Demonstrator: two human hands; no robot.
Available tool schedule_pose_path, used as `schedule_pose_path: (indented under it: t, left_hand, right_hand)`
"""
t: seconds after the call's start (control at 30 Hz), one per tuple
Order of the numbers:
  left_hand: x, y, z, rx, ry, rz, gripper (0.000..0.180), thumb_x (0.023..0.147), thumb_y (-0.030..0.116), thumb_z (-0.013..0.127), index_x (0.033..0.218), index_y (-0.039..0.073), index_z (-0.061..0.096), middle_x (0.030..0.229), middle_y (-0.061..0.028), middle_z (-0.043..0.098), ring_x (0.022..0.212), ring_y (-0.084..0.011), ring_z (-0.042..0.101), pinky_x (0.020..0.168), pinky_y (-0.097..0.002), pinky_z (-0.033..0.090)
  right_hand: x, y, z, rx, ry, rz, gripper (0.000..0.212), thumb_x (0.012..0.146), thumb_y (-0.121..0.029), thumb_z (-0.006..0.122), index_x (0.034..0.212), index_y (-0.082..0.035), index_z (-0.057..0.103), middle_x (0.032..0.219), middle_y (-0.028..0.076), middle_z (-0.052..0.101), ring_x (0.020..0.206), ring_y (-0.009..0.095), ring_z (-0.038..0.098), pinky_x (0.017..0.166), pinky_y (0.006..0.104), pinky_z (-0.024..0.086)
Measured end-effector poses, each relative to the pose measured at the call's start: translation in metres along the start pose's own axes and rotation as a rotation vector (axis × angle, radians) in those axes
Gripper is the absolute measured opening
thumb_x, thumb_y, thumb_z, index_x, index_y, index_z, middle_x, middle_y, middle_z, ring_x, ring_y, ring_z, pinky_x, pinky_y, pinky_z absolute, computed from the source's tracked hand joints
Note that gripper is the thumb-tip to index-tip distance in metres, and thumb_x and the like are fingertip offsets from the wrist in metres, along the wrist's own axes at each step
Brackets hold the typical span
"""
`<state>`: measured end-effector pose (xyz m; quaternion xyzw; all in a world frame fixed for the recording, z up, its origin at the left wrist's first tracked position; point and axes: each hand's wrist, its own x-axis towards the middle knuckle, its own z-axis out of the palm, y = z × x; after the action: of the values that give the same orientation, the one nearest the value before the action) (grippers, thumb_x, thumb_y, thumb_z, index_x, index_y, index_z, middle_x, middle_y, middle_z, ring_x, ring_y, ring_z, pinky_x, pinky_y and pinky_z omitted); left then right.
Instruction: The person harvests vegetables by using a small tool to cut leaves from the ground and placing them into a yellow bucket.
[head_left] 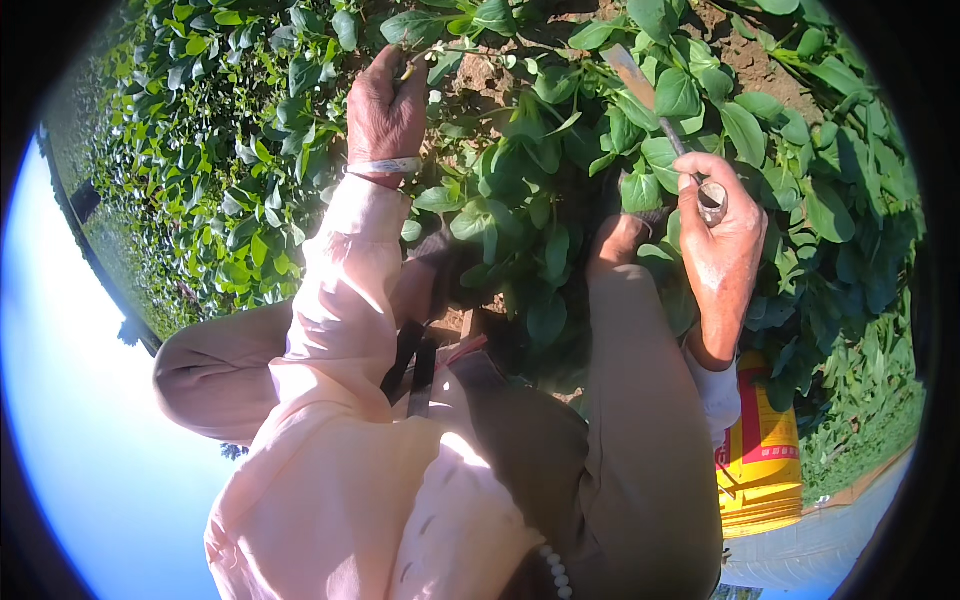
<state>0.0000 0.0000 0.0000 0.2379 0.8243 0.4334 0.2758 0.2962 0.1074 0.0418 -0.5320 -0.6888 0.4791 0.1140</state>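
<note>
My left hand (385,118), with a pale band at its wrist, is closed at the fingertips among the leaves at the upper left. A thin weed-like stem with small leaves (470,52) runs right from its fingers; the exact grip is hard to make out. My right hand (725,235) is wrapped round the handle of a small weeding tool, whose flat, rusty metal blade (632,78) points up and left over broad leaves. The handle's round hollow end shows in my fist. Broad-leaved green plants (530,170) stand between my hands, with bare soil among them.
My bent knees and feet are low among the plants. A yellow bucket (770,450) with red markings stands by my right leg. Denser greenery (230,130) spreads at the left, and a pale sheet-like strip (830,545) lies at the lower right.
</note>
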Motion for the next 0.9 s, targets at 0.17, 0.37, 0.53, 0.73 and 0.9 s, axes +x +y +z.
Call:
schedule_pose_path:
  t: [0.17, 0.37, 0.53, 0.73, 0.9]
  left_hand:
    - [-0.008, -0.009, -0.056, -0.269, 0.026, -0.297, 0.016, 0.094, 0.015, 0.058, 0.095, 0.000, 0.064, 0.058, 0.0025, 0.047, 0.048, -0.0085, 0.044, 0.045, -0.0249, 0.037]
    - [-0.029, -0.069, -0.026, 0.227, -0.189, -0.181, 0.025, 0.088, 0.020, 0.062, 0.098, -0.003, 0.065, 0.074, -0.0118, 0.067, 0.067, -0.0182, 0.062, 0.065, -0.0303, 0.049]
    - [-0.046, -0.078, -0.003, 0.667, -0.258, 0.066, 0.027, 0.082, 0.021, 0.064, 0.106, 0.008, 0.065, 0.095, -0.0165, 0.067, 0.089, -0.0375, 0.063, 0.074, -0.0429, 0.052]
    - [-0.067, -0.074, 0.014, 0.898, -0.375, -0.035, 0.047, 0.080, 0.045, 0.065, 0.111, 0.012, 0.058, 0.089, -0.0182, 0.067, 0.085, -0.0372, 0.065, 0.071, -0.0457, 0.053]
    - [-0.065, -0.087, 0.017, 0.931, -0.405, -0.114, 0.058, 0.071, 0.048, 0.072, 0.104, 0.002, 0.062, 0.089, -0.0208, 0.068, 0.085, -0.0379, 0.066, 0.076, -0.0442, 0.053]
  right_hand:
    - [-0.002, -0.025, 0.017, 0.047, -0.213, -0.099, 0.016, 0.082, 0.004, 0.062, 0.095, -0.005, 0.062, 0.068, 0.009, 0.061, 0.057, 0.014, 0.061, 0.054, 0.0259, 0.045]
    - [0.018, -0.029, 0.063, -0.107, -0.495, -0.441, 0.013, 0.074, 0.000, 0.060, 0.085, -0.005, 0.059, 0.061, 0.016, 0.057, 0.059, 0.036, 0.058, 0.052, 0.0412, 0.044]
    - [0.007, -0.017, 0.048, -0.208, -0.557, -0.342, 0.020, 0.070, 0.005, 0.057, 0.087, -0.005, 0.059, 0.060, 0.017, 0.054, 0.057, 0.037, 0.055, 0.052, 0.0411, 0.041]
    - [0.008, -0.004, 0.064, -0.156, -0.572, -0.360, 0.014, 0.073, 0.001, 0.060, 0.086, -0.004, 0.060, 0.062, 0.019, 0.056, 0.058, 0.038, 0.057, 0.052, 0.0433, 0.043]
    - [-0.001, 0.001, 0.068, -0.123, -0.597, -0.360, 0.019, 0.075, 0.003, 0.057, 0.091, -0.007, 0.060, 0.062, 0.019, 0.057, 0.058, 0.040, 0.057, 0.053, 0.0433, 0.044]
